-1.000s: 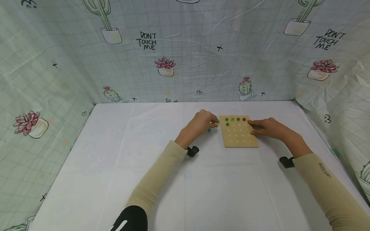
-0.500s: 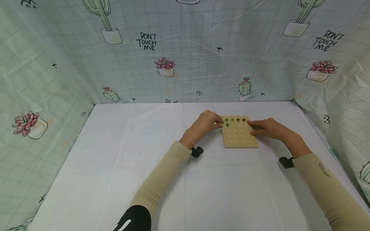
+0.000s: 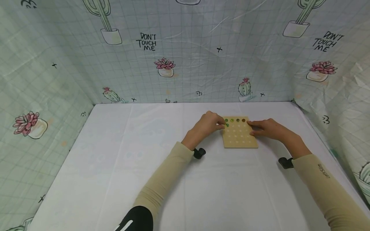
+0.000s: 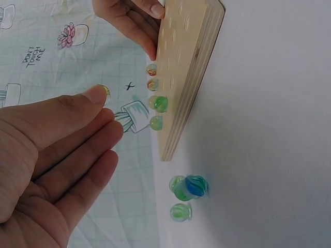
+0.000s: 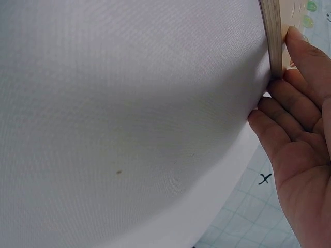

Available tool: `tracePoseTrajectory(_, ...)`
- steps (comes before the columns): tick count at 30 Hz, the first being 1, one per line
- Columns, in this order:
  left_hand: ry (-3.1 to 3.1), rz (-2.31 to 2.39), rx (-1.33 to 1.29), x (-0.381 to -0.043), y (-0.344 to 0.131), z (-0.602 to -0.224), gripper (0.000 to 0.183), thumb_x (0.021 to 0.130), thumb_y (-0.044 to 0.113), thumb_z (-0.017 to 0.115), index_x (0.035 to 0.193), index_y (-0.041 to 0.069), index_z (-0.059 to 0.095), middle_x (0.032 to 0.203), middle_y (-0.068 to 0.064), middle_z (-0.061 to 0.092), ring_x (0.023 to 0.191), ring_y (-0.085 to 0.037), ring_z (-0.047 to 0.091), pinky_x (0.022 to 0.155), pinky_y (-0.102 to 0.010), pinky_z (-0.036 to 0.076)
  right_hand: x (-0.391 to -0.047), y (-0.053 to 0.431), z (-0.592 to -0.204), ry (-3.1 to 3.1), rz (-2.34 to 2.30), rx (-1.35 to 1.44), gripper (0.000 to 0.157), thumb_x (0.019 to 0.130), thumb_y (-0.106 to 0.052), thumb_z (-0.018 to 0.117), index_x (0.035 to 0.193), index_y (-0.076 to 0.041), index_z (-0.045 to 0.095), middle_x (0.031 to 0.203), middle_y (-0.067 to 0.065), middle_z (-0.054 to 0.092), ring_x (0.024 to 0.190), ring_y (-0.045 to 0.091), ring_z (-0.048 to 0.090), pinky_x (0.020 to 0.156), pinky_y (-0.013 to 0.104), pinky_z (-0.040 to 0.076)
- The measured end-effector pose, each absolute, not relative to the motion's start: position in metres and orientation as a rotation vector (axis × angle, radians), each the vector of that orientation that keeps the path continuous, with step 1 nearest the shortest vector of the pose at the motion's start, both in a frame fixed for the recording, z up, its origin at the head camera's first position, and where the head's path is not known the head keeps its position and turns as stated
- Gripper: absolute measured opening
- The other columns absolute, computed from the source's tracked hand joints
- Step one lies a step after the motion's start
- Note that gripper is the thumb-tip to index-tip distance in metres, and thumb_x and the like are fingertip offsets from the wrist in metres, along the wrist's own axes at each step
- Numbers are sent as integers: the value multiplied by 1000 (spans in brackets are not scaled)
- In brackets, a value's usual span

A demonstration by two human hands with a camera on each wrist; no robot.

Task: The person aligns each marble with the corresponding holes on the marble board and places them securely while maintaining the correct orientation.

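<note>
A square wooden board (image 3: 240, 138) with rows of round dimples lies on the table. Several glass marbles (image 4: 161, 104) in green, yellow and brown sit in its far row, and a green one starts the second row at the left. My left hand (image 3: 206, 125) hovers over the board's left edge, pinching a yellowish marble (image 4: 107, 92) between thumb and index finger; the fingers mostly hide it. My right hand (image 3: 271, 129) holds the board's right edge near the far corner, its thumb (image 5: 305, 49) on the dimpled face.
Beside the board's left edge, a blue marble (image 4: 196, 186) and green marbles (image 4: 180, 212) rest on the white tablecloth (image 3: 185, 179); my left hand hides them in the head view. A printed curtain (image 3: 188, 64) stands behind the table.
My left hand has moved right with the pinched marble, from beside the board to over its left edge. The right hand stays on the board.
</note>
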State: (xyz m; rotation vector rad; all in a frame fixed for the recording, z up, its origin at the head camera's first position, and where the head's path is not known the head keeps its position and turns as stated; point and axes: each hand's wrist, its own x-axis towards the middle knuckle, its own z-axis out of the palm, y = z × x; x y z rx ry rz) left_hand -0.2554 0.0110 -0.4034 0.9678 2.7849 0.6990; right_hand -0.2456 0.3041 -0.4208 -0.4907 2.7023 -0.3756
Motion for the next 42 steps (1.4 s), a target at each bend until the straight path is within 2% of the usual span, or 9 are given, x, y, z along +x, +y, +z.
tracePoseTrajectory(16,2774,823,943,-254,20,-409,21,93,22,76,112,14,80,111,2,77,103,-9,71,82,-14,53,-248,303,-421,2701,-368,-499,67,98,-40,68,149,-3,47,147,27,48,135,50,46,108,64,39)
tracePoseTrajectory(27,2823,925,922,-257,26,-414,22,92,24,77,111,14,80,104,3,78,98,-9,71,79,-14,53,-248,303,-417,2704,-347,-518,66,98,-40,68,148,-1,48,146,27,49,133,50,48,107,64,41)
tracePoseTrajectory(42,2779,1063,786,-264,39,-422,22,93,24,76,112,14,80,107,2,77,100,-9,70,80,-12,51,-246,306,-418,2703,-401,-543,64,100,-37,66,149,-1,47,145,27,50,132,49,49,105,63,43)
